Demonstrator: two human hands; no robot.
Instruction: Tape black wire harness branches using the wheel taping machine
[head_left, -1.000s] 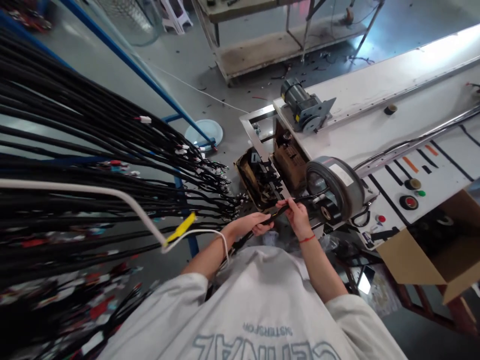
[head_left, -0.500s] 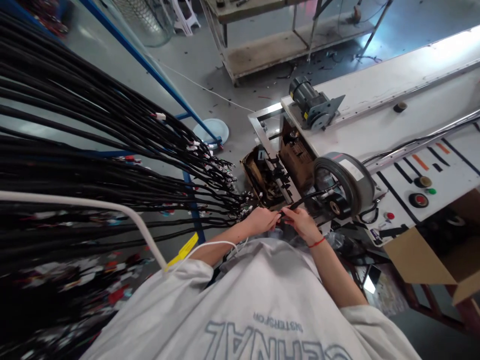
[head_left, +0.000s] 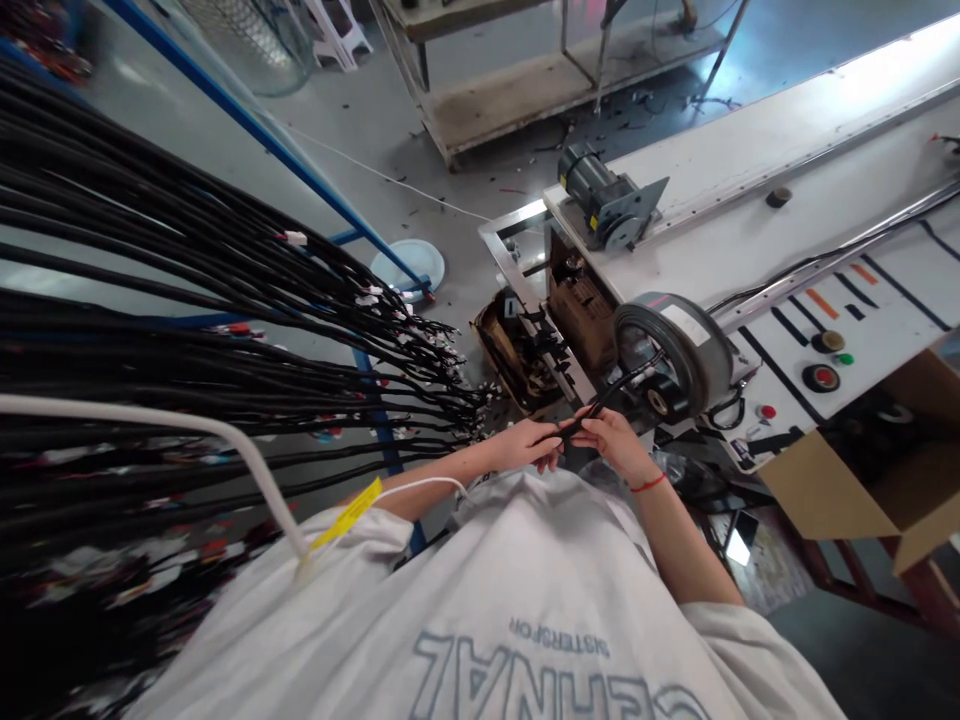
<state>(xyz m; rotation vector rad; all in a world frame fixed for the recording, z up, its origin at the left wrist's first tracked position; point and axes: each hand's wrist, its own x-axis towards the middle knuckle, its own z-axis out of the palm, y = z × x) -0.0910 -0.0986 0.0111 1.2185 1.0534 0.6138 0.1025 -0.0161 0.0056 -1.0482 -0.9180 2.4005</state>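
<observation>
Between my two hands runs a black taped wire harness (head_left: pixel 621 384), which leads up to the dark round reel-shaped machine (head_left: pixel 705 350) on the bench end. My left hand (head_left: pixel 525 446) is closed around the harness near my chest, fingers reaching along it. My right hand (head_left: pixel 613 444), with a red string at the wrist, pinches the same harness a short way to the right. Part of the harness is covered by my fingers. A pale connector (head_left: pixel 643 372) shows on it close to the machine.
Many black wire harnesses (head_left: pixel 247 260) hang on a blue rack (head_left: pixel 277 150) at left. A motor (head_left: pixel 600 190) sits on the white bench (head_left: pixel 720 215). Red and green buttons (head_left: pixel 822 378) line its front. An open cardboard box (head_left: pixel 829 485) stands at right. A white tube (head_left: pixel 187 420) crosses at left.
My hands have come a little further apart, and more of the black harness shows between them. My left fingers have straightened along it. The whole view has shifted slightly.
</observation>
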